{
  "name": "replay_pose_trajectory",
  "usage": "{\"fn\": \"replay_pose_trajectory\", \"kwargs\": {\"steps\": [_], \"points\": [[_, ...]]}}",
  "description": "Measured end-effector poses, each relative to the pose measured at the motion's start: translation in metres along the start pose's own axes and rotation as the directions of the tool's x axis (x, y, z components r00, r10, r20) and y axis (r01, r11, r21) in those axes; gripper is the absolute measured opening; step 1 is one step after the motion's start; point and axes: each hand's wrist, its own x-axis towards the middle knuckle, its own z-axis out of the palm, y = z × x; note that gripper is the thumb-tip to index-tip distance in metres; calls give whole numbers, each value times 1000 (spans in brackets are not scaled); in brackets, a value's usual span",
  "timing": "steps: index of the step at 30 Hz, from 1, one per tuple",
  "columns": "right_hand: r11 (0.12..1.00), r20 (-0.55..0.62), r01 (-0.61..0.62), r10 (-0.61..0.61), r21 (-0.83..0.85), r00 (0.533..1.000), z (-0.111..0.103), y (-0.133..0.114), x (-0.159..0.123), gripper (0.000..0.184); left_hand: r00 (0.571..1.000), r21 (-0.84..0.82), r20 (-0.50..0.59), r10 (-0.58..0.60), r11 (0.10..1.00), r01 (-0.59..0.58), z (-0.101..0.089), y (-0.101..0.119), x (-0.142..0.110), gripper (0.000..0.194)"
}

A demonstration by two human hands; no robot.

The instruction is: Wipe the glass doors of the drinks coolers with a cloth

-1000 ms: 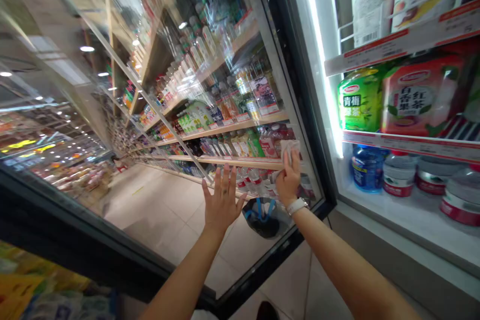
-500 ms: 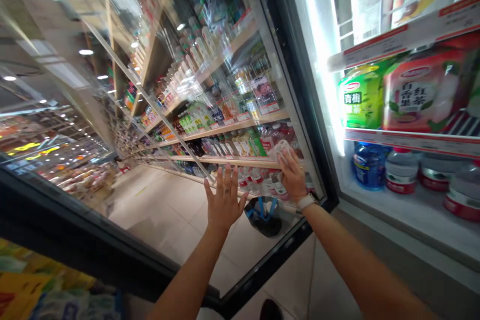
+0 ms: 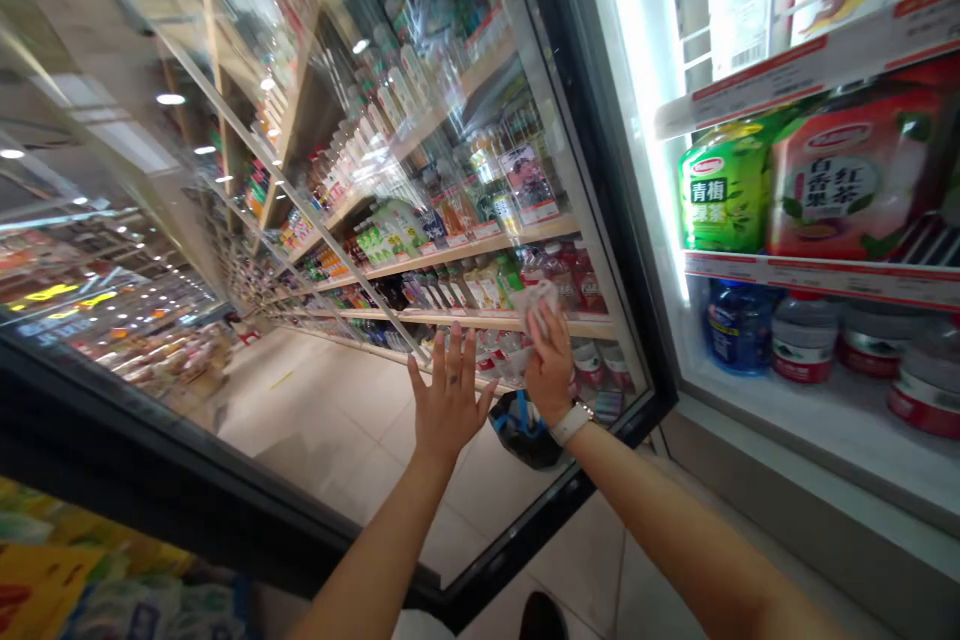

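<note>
My left hand [image 3: 450,395] rests flat against the glass pane of an open refrigerator door [image 3: 360,250], its fingers spread and nothing in it. Close beside it, my right hand [image 3: 551,365] presses a crumpled white cloth [image 3: 536,305] to the same pane. A white watch [image 3: 571,424] sits on my right wrist. The cloth hides a small patch of the glass. The door's black frame [image 3: 225,510] runs below both hands.
Inside the lit refrigerator at right stand a green-labelled drink bottle [image 3: 724,190], a red-and-white drink pack [image 3: 851,185] and a blue bottle [image 3: 739,325]. Store shelves of bottles show through the glass. A black bag with blue straps [image 3: 525,430] appears beyond it.
My right hand has slid left and slightly down along the glass with the cloth, closer to my left hand. My left hand has barely moved.
</note>
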Motion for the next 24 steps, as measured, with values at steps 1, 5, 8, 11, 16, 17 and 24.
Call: {"fn": "replay_pose_trajectory", "kwargs": {"steps": [1, 5, 8, 11, 16, 17, 24], "points": [[998, 38, 46, -47, 30, 998, 3, -10, -4, 61, 1000, 0, -2, 3, 1000, -3, 0, 0, 0, 78], [993, 101, 103, -107, 51, 989, 2, -7, -19, 49, 1000, -2, 0, 5, 1000, -5, -2, -1, 1, 75], [999, 71, 0, 3, -39, 997, -9, 29, -28, 50, 1000, -35, 26, -13, 999, 14, -2, 0, 1, 76], [977, -15, -156, 155, -146, 988, -29, 66, -46, 57, 999, -54, 35, -19, 998, 21, -1, 0, 1, 78], [886, -230, -408, 360, -219, 904, -56, 93, -88, 71, 1000, -15, 22, -4, 1000, 5, -2, 1, 1, 78], [874, -254, -437, 382, -214, 888, -54, 90, -94, 72, 1000, -4, 23, -5, 1000, 5, -2, 1, 1, 77], [932, -8, -349, 350, -98, 937, -1, -8, -93, 68, 1000, 3, 11, 1, 1000, -1, -1, 0, 0, 75]]}}
